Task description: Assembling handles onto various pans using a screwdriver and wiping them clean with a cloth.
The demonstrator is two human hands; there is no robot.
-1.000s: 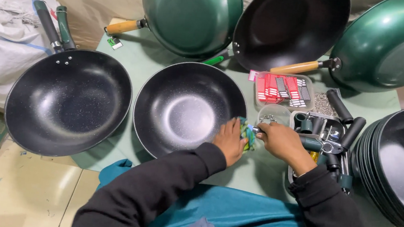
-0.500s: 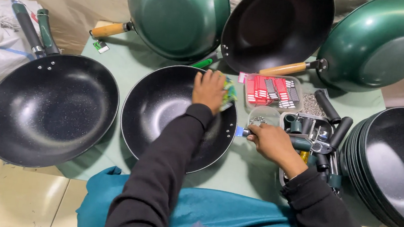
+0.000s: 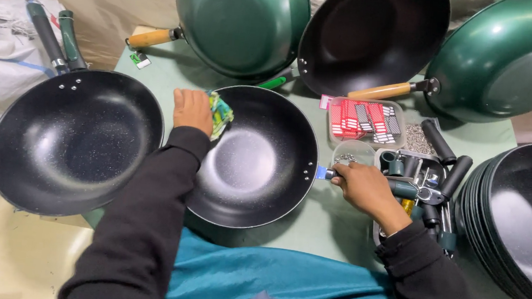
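Green tabletop (image 3: 337, 220) fills the view, ringed with woks. At the middle wok's (image 3: 249, 158) ten o'clock rim the left hand (image 3: 192, 110) lies palm down, fingers closed over a green-yellow pad (image 3: 221, 115) pressed against the inner wall; the black sleeve runs back toward six o'clock. To work this well, the pad likely wants to stay flat on the coating while the other hand steadies the pan. The right hand (image 3: 365, 187) sits at the wok's three o'clock, fingers pinched on a small blue-tipped tool (image 3: 325, 172) touching the rim. Beyond it, toward two o'clock, lie a tray (image 3: 363, 119) of red pieces and loose dark handles (image 3: 444, 165); another wok (image 3: 74, 139) rests at nine o'clock.
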